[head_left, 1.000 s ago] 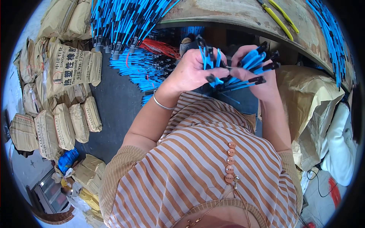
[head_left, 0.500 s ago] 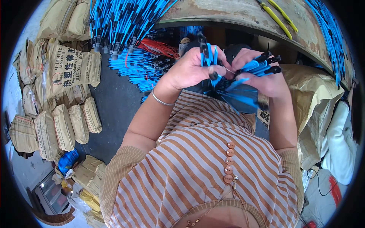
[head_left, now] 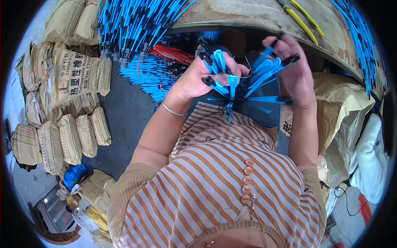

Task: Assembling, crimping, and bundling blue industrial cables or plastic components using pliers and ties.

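While your left hand [head_left: 198, 78] grips a fan of blue plastic leads with black tips [head_left: 231, 84] at upper centre of the frame, its fingers clenched around them, your right hand [head_left: 295, 74] pinches the far ends just beside it. More blue cables [head_left: 132, 25] hang off the worn wooden desk [head_left: 248, 16] at upper left, above stacked tan sacks [head_left: 78, 78].

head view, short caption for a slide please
Both hands, left hand and right hand, hold a bunch of blue cables over the lap.
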Demonstrator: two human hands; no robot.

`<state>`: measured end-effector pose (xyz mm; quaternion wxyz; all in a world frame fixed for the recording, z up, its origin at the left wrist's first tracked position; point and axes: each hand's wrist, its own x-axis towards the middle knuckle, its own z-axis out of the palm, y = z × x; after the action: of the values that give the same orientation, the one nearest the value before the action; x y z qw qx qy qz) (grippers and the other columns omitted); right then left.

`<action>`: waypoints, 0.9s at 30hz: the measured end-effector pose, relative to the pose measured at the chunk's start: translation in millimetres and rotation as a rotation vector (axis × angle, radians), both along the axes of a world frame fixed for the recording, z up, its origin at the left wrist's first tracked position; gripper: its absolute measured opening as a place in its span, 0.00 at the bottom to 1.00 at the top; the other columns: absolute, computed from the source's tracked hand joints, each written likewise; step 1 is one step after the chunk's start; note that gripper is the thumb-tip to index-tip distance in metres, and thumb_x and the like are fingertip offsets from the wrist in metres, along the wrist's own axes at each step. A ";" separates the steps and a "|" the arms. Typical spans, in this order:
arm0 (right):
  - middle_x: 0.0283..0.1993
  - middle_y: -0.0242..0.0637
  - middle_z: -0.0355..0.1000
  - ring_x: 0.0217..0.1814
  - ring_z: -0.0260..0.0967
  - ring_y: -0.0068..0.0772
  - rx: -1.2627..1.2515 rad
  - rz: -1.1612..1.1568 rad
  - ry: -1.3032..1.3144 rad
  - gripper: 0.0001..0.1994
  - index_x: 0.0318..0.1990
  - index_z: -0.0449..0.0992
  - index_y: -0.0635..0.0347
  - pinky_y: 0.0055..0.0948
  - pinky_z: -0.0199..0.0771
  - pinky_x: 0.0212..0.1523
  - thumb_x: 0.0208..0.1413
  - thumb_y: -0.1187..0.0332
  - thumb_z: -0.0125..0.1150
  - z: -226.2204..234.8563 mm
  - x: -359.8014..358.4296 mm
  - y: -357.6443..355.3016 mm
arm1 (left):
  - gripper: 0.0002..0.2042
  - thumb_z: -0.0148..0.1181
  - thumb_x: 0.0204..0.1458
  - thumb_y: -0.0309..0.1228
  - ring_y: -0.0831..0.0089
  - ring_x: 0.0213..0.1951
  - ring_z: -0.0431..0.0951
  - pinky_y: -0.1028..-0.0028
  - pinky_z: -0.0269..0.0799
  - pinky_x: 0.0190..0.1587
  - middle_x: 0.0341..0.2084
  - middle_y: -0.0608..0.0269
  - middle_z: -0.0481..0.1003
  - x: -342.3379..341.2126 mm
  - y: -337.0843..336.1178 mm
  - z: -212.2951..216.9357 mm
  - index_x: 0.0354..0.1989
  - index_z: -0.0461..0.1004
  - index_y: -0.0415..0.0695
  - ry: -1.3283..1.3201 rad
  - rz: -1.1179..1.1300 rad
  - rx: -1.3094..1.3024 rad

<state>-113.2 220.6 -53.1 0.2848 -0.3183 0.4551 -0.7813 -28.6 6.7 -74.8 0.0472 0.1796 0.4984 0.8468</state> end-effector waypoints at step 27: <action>0.35 0.37 0.74 0.32 0.67 0.27 0.212 -0.141 -0.032 0.13 0.33 0.74 0.63 0.25 0.69 0.37 0.37 0.79 0.68 -22.9 48.1 -18.8 | 0.07 0.59 0.42 0.22 0.62 0.37 0.72 0.64 0.69 0.45 0.31 0.53 0.73 18.0 12.9 42.3 0.32 0.73 0.36 -0.029 0.195 -0.355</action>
<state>-65.1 201.8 -76.0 0.2687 -0.2412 0.5517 -0.7519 -10.7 19.6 -32.5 0.0029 0.1070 0.6542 0.7487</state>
